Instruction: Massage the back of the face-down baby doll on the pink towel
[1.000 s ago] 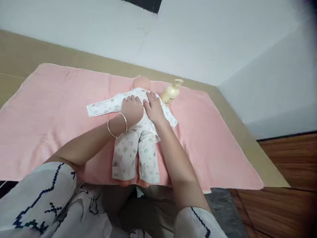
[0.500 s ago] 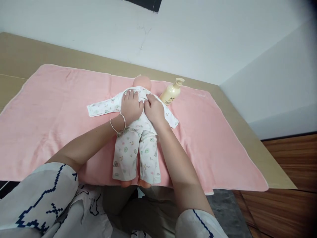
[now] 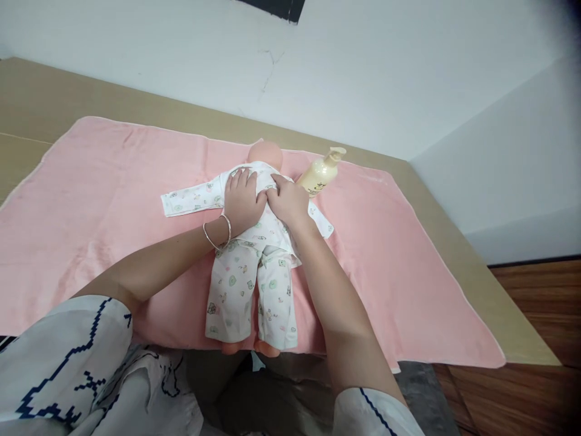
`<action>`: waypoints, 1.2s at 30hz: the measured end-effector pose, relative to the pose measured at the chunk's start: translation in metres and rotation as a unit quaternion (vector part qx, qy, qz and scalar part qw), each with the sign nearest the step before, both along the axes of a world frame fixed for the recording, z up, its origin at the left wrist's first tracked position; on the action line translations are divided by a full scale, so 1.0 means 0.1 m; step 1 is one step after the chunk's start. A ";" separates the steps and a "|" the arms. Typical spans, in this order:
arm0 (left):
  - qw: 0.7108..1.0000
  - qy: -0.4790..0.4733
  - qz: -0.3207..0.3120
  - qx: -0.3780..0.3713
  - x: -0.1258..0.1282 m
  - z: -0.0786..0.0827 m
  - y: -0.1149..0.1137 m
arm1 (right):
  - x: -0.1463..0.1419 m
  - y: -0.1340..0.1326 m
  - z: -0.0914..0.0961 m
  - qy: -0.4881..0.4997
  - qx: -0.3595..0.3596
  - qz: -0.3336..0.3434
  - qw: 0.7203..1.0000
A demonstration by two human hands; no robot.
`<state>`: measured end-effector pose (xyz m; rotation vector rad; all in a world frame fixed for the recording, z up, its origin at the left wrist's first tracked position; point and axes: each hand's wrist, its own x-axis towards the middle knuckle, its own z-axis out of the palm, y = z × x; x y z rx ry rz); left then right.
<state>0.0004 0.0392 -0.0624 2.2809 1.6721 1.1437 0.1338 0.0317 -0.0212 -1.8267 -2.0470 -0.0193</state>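
Observation:
A baby doll (image 3: 265, 155) in a white printed shirt and trousers (image 3: 232, 290) lies stretched out on a pink blanket, its bare head at the far end and its feet toward me. Its face does not show. My left hand (image 3: 242, 200) lies flat on the left of the doll's upper body, fingers slightly spread. Over the right side rests my right hand (image 3: 289, 198), thumb and forefinger apart; its other fingers are mostly hidden. The two thumbs nearly meet at the middle of the shirt.
A cream pump bottle (image 3: 320, 174) stands on the pink blanket (image 3: 113, 181), just beyond my right hand. Under the blanket is a tan table (image 3: 458, 257) against a white wall (image 3: 181, 54). Brown wood-grain panels (image 3: 540, 303) are at the right.
My right hand has slid a little outward toward the doll's right side, and the shirt hem there sticks out more. My left hand stays on the shirt. The view has shifted slightly.

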 end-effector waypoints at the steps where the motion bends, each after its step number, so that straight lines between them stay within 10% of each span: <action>1: 1.000 -0.001 -0.001 0.003 0.00 -0.01 0.00 | 0.00 0.00 -0.01 -0.002 0.005 -0.003 1.000; 12: 0.996 -0.033 -0.033 0.081 -0.06 0.00 -0.05 | 0.14 0.07 -0.14 0.074 -0.010 0.088 0.993; 20: 0.999 -0.026 -0.007 -0.023 -0.07 0.03 0.01 | -0.29 -0.39 0.10 -0.021 0.005 -0.002 1.000; 30: 0.997 0.032 -0.058 0.027 -0.07 0.10 -0.27 | 0.19 0.03 -0.07 0.120 -0.052 0.086 0.988; 36: 0.999 -0.026 -0.015 -0.035 -0.12 0.08 -0.01 | -0.14 -0.33 0.04 0.009 -0.053 0.042 0.998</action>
